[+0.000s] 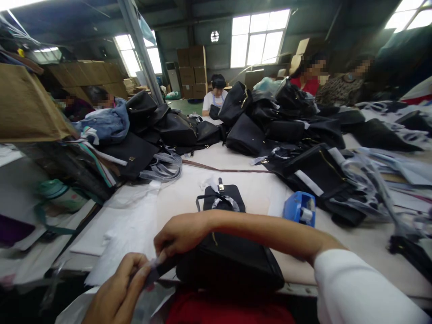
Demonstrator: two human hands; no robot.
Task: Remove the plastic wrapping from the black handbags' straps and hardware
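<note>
A black handbag lies at the near edge of the table. Its strap end is pinched by the right hand and left hand, seemingly being unwrapped. Next, a steady peel of the clear film would be needed.

A worker's left hand runs off the bottom edge; between its fingers and the right hand, a thin, blurred strip beside the black bag defies identification.
</note>
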